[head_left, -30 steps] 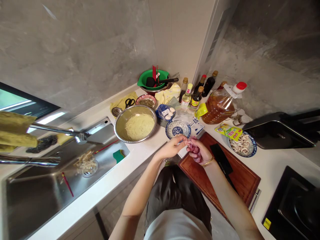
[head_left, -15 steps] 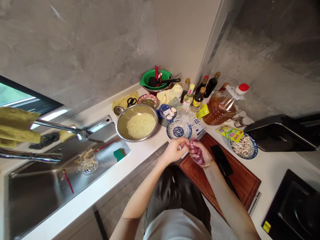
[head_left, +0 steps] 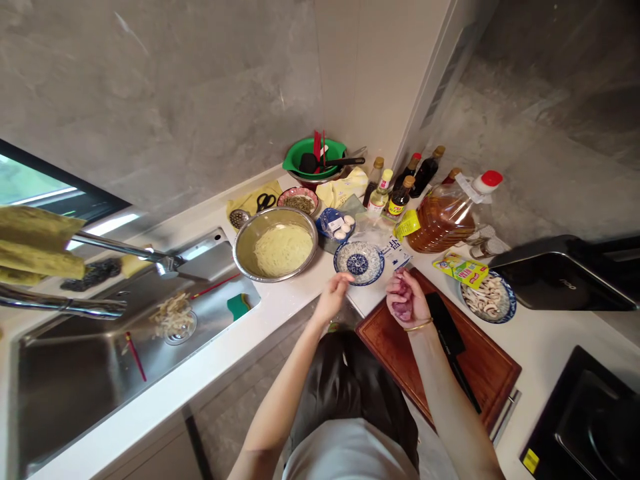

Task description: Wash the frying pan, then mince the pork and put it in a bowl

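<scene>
My right hand (head_left: 407, 300) is cupped over the near left corner of the brown cutting board (head_left: 440, 363), holding a lump of pink raw meat (head_left: 401, 308). My left hand (head_left: 334, 298) hangs just left of the board over the counter edge, fingers curled together with nothing visible in them. A small blue-patterned bowl (head_left: 359, 262) stands just beyond both hands. A black cleaver (head_left: 447, 327) lies on the board by my right wrist.
A steel bowl of noodles (head_left: 276, 244) sits left of the blue bowl, beside the sink (head_left: 100, 360) with its tap (head_left: 130, 253). Sauce bottles (head_left: 400, 190), an oil jug (head_left: 445, 213), a plate of sliced mushrooms (head_left: 487, 297) and a green basin (head_left: 314, 157) line the back. A black cooktop (head_left: 590, 420) is at right.
My hands were joined at the meat; now they have parted. The left hand drew away to the left while the right keeps the meat. The view shifted slightly.
</scene>
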Motion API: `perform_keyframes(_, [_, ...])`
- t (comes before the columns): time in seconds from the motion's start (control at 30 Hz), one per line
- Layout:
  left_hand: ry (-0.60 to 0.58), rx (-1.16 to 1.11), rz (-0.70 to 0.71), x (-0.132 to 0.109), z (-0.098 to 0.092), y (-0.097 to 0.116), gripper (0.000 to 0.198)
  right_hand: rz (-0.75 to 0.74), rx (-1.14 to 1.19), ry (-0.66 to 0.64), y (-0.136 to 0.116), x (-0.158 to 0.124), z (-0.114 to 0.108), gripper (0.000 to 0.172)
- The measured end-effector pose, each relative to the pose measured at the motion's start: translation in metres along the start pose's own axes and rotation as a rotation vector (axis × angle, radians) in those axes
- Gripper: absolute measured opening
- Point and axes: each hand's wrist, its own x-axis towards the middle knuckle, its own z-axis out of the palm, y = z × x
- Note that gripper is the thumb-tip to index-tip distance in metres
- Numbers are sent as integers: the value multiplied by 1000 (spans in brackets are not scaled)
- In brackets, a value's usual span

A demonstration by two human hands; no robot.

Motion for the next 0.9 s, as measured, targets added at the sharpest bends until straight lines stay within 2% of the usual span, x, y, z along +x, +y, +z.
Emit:
perform_keyframes(0.1, [209, 86, -84, 25, -37, -42, 25, 40, -76, 71, 3, 4, -5, 16])
perform_keyframes(0.2, [374, 142, -151, 43, -59, -73, 30, 58, -98, 64, 8, 6, -8, 26])
perform_keyframes(0.3, [502, 178, -196, 50, -63, -88, 26, 91, -84, 64, 13, 9, -6, 31])
perform_keyframes(0.43, [572, 194, -215, 54, -58, -86, 29, 106, -131, 123, 17, 13, -2, 20])
perform_keyframes(0.53, [545, 197, -200, 54, -52, -79, 30, 72, -229, 125, 20, 13, 1, 17])
perform_keyframes(0.63, [499, 207, -167, 49, -43, -69, 40, 19, -384, 99, 23, 7, 5, 19])
perform_keyframes(0.73, [418, 206, -104, 36, -32, -46, 44, -14, -573, 50, 25, 2, 8, 22])
perform_keyframes(0.83, [198, 133, 42, 14, -22, -4, 32, 10, -725, 21, 26, 1, 10, 25])
perform_keyframes(0.9, [-91, -7, 288, -2, -19, 28, 35, 40, -785, 0, 26, 2, 11, 27])
